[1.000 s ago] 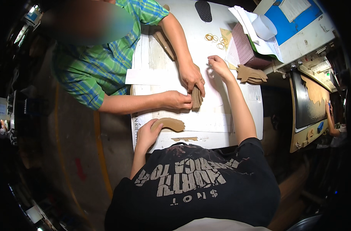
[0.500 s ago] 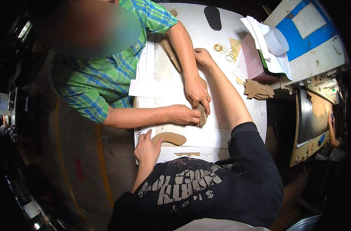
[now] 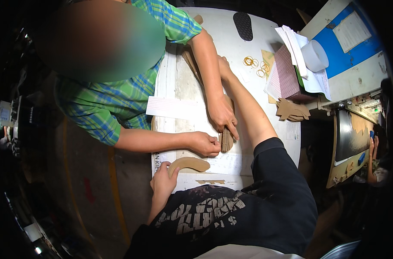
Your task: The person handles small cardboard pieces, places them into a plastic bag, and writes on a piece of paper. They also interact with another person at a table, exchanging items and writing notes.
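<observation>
Right hand (image 3: 223, 68) has moved leftward, fingers' state unclear; left fingers (image 3: 164, 166) hold a curved tan piece (image 3: 191, 163).

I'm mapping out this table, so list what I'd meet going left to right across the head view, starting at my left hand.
Left hand → curved tan piece → stack of brown pieces → rubber bands → pile of tan cut pieces → white sheet on the blue panel

A strip of white tabletop (image 3: 257, 90) offers passage between the person's right forearm (image 3: 249, 103) and the pink box (image 3: 287, 78) — rubber bands (image 3: 248, 61) lie farther up — while the co-worker's forearm (image 3: 208, 69), just left, blocks leftward room for the right hand (image 3: 223, 67).
</observation>
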`<control>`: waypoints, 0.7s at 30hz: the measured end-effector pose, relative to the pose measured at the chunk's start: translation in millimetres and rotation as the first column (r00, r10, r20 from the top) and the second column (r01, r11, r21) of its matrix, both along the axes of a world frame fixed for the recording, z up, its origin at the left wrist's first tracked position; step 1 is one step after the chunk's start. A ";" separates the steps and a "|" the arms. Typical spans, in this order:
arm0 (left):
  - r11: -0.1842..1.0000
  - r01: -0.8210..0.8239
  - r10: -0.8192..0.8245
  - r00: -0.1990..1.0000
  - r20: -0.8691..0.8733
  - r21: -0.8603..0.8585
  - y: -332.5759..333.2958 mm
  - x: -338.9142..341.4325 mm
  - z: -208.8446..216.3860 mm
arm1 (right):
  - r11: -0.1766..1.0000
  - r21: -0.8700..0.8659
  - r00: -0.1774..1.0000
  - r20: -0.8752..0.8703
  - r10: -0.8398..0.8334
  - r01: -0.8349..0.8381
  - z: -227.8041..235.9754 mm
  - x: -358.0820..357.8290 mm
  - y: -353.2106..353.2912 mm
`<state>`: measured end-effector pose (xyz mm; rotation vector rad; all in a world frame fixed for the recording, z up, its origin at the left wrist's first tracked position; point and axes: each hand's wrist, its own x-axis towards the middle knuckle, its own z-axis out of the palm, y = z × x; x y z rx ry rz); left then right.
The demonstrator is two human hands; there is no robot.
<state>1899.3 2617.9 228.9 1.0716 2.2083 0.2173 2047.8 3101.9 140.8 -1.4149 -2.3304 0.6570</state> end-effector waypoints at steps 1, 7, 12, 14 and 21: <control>1.000 -0.019 0.019 1.000 -0.003 0.009 -1.4 0.8 -1.0 | 0.999 -0.037 0.998 -0.066 0.005 -0.008 1.8 -7.3 -1.3; 0.990 -0.123 0.126 0.991 -0.037 0.063 -14.0 4.5 -12.5 | 0.961 -0.274 0.995 -0.093 0.021 -0.046 16.2 -25.2 -9.7; 0.991 -0.123 0.125 0.992 -0.034 0.050 -7.4 6.5 -5.4 | 0.918 -0.387 0.915 -0.395 -0.079 -0.089 -34.7 -5.7 22.9; 0.992 -0.112 0.114 0.993 -0.040 0.055 -9.6 4.8 -9.6 | 0.886 -0.441 0.843 -0.523 -0.124 -0.143 -35.9 -7.3 19.7; 0.972 -0.134 0.146 0.988 -0.046 0.194 -18.5 8.4 -7.1 | 0.795 -0.539 0.876 -0.482 -0.020 -0.279 15.3 6.8 -7.0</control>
